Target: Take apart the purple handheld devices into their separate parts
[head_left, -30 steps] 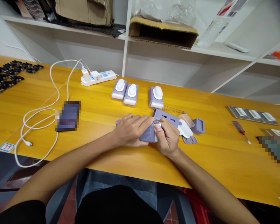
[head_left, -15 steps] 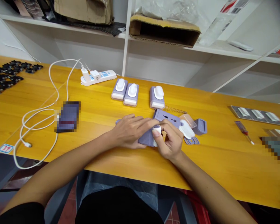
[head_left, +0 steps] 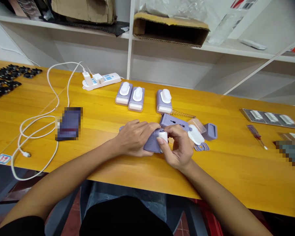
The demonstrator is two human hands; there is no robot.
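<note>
1. The tabletop (head_left: 98, 114) carries the purple case (head_left: 150, 143), near its front edge; the case is the landmark below; its ribbed side shows between the hands.
2. The left hand (head_left: 134, 137) is closed over the case, back of the hand up, covering much of it; a bit of purple shows past this hand, though whether it belongs to the case I cannot tell.
3. The right hand (head_left: 179, 146) grips the white end (head_left: 165, 135) of the case between thumb and bent forefinger.
4. Just beyond the case lies a purple panel (head_left: 177, 123) with two dark slots; beyond that are a spring (head_left: 183, 114) and a finished-looking unit (head_left: 164, 100); two more units (head_left: 137, 99) stand side by side, farther left.
5. Right of the case, near the right hand, sit a clear piece (head_left: 198, 125), a white piece (head_left: 196, 134), a purple cup (head_left: 210, 131) and flat purple pieces (head_left: 203, 145).
6. Well right of the case lies a screwdriver (head_left: 257, 135); beyond it is a grey plate (head_left: 270, 118) bearing three white parts.
7. Well left of the case lie a blurred dark device (head_left: 69, 124) and a white cable (head_left: 20, 179); beyond and left is a power strip (head_left: 115, 78).
</note>
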